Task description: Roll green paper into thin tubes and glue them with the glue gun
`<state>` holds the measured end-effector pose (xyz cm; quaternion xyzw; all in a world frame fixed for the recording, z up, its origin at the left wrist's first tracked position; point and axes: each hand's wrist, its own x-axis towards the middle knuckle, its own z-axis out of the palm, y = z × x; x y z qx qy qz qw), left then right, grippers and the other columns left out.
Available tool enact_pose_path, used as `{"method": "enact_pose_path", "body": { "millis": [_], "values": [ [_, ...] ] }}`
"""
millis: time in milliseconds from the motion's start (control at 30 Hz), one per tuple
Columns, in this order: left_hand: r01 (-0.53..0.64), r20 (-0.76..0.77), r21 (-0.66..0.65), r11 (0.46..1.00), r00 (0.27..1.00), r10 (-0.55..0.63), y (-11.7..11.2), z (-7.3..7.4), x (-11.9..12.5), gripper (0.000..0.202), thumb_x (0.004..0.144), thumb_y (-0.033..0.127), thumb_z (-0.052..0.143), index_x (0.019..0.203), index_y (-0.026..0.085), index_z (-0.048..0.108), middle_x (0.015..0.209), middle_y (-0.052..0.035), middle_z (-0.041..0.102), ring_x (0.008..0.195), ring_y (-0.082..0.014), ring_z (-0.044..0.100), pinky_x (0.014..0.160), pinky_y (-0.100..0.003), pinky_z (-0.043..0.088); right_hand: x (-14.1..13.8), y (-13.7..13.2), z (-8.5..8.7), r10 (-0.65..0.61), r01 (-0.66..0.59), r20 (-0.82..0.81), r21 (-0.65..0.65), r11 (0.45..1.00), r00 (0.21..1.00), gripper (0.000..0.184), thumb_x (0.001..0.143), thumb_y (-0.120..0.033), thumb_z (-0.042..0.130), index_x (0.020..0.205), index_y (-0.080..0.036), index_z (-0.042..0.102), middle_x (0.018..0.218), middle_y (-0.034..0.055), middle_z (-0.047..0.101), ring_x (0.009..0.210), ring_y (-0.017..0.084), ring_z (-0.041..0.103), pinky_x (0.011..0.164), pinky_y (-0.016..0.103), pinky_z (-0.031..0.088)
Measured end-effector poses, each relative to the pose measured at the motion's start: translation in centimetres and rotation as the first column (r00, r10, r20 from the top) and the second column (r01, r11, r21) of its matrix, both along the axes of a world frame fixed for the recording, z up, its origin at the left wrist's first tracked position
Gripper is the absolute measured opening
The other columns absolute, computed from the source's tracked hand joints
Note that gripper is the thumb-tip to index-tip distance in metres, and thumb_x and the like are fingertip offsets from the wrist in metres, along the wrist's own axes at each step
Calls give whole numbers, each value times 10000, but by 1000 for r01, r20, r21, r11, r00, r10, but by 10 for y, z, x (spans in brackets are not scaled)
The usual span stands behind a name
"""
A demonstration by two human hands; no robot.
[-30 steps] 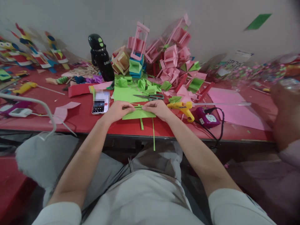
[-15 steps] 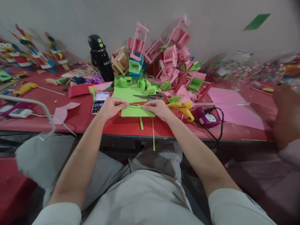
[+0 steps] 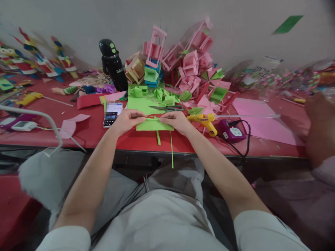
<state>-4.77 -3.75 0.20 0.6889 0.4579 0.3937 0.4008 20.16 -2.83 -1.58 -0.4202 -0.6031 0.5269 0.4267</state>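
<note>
A piece of green paper [image 3: 155, 125] lies in front of me on the red table, its far edge folded or rolled into a narrow band. My left hand [image 3: 130, 120] pinches that edge at its left end. At the right end, my right hand [image 3: 172, 119] pinches the same edge between thumb and fingers. Two thin green paper strips [image 3: 158, 138] stick out below the paper, and one hangs over the table's front edge. Scissors [image 3: 167, 108] lie just beyond my hands, partly on a larger green sheet [image 3: 141, 104]. My fingertips hide some of the fold.
A yellow glue gun [image 3: 205, 122] and a purple power socket [image 3: 231, 130] with a black cable lie to the right. On the left are a phone [image 3: 112, 115] and a black bottle [image 3: 114, 66]. Pink paper models [image 3: 191, 62] crowd the back. Another person's arm [image 3: 318, 129] rests far right.
My left hand has shifted slightly to the right along the paper's edge. The near part of the paper looks a little more tilted; my right hand has hardly moved.
</note>
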Motion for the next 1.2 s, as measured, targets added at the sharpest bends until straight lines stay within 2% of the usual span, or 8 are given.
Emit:
{"method": "enact_pose_path", "body": {
  "millis": [133,300,467,567,667,900,1067,1200],
  "values": [
    [48,-29,-24,999,998,-49,-6,0,12,379,715,473,820,956,181,794,934,-84,781,860,-226,706,750,-307,548,-1,0,0,10,-10,18,2,1000,1000,367,574,-454,889,787,-174,782,769,47,755,717,164,671,702,293,507],
    [9,-81,11,1000,997,-8,-8,-3,23,304,738,459,804,899,201,810,895,-69,788,862,-230,714,794,-323,559,-1,-1,-1,17,-18,30,13,1000,999,362,583,-451,886,790,-173,786,754,40,751,697,153,660,686,282,496],
    [11,-127,89,996,992,0,-8,-3,20,275,791,470,754,885,218,813,930,-58,792,912,-237,716,855,-331,552,-2,-1,0,27,-27,26,-2,1000,999,379,574,-468,885,793,-174,788,770,45,757,718,167,671,693,289,508],
    [37,-135,82,996,991,-26,-7,0,15,275,785,455,758,910,217,815,941,-61,792,917,-242,714,865,-340,549,-1,-1,0,33,-33,18,7,999,999,368,580,-462,883,796,-180,789,780,45,760,725,167,673,704,291,513],
    [56,-64,10,998,996,-55,-4,2,7,294,747,436,791,930,207,815,925,-73,790,885,-243,716,827,-347,555,0,0,-1,28,-28,15,13,1000,1000,356,596,-457,875,802,-181,787,796,44,762,736,165,676,709,291,516],
    [-34,149,-111,993,988,51,4,-6,-2,363,600,399,894,885,192,808,848,-74,779,812,-221,709,789,-358,564,0,2,-3,22,-23,23,30,999,999,354,608,-457,867,812,-179,781,794,44,759,746,164,680,715,290,516],
    [-74,234,-206,976,964,123,5,-5,-5,344,573,356,906,859,196,801,816,-57,766,783,-194,697,763,-329,567,1,1,-1,18,-19,18,33,999,1000,350,621,-449,863,823,-175,781,789,43,761,728,155,674,705,284,513],
    [-30,301,-245,969,948,105,5,-3,-6,329,628,318,861,924,191,794,927,-80,772,863,-210,702,795,-341,570,1,1,-1,11,-11,7,30,999,1000,349,618,-446,865,830,-181,783,809,49,768,749,165,684,714,291,519]
  ]
}}
